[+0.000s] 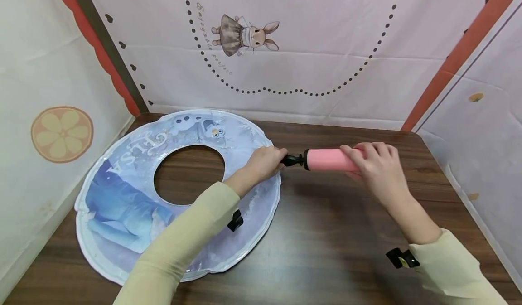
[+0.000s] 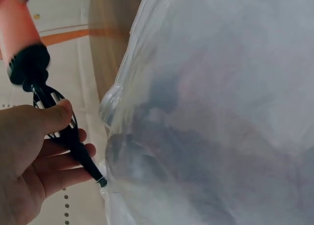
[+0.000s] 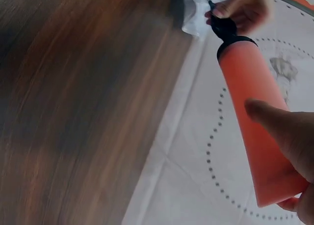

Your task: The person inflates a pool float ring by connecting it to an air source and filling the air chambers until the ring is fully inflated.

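Note:
A pink hand air pump (image 1: 328, 160) is held level above the table. My right hand (image 1: 381, 171) grips its barrel, with the thumb lying along the pink side in the right wrist view. Between thumb and fingers, my left hand (image 1: 265, 163) pinches the black nozzle (image 2: 73, 144) at the pump's end. The nozzle's tip reaches the edge of a blue-and-purple swim ring (image 1: 248, 135) in the left wrist view; whether it sits inside a valve I cannot tell. The ring lies under my left forearm, printed with a snowman and the letters ELSA.
The dark wooden table (image 1: 310, 250) carries the ring on its left half. Printed white cloth (image 1: 326, 37) stands along the back, with more cloth on both sides. Bare wood shows through the ring's centre hole.

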The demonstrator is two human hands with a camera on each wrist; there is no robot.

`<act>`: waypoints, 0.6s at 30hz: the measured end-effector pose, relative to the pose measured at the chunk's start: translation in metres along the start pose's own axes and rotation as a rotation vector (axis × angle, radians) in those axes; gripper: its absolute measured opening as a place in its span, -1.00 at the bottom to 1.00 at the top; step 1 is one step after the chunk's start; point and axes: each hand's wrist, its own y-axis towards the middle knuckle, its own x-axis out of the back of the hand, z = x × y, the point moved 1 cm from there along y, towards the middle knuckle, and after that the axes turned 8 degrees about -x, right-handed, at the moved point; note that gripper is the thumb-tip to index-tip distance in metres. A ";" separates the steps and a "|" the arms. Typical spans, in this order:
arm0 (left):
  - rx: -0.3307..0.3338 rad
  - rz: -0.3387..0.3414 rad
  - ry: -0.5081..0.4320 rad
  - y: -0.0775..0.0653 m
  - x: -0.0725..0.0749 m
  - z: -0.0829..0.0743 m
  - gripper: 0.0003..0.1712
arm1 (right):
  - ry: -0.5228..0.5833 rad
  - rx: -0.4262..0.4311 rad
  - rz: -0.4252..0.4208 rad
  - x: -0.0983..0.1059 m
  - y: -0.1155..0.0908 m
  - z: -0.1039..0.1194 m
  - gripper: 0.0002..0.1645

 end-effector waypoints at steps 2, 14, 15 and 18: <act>-0.008 0.008 -0.010 -0.001 0.000 -0.002 -0.78 | -0.001 0.003 0.003 -0.004 0.002 0.004 -0.24; -0.015 -0.007 -0.023 0.002 -0.001 0.002 -0.78 | -0.002 0.035 0.116 0.023 -0.008 -0.030 -0.35; -0.013 -0.003 -0.026 0.002 -0.001 0.002 -0.78 | 0.000 0.031 0.118 0.028 -0.010 -0.036 -0.39; 0.007 0.016 -0.022 0.002 -0.002 0.003 -0.78 | -0.021 -0.002 0.104 0.045 -0.015 -0.056 -0.26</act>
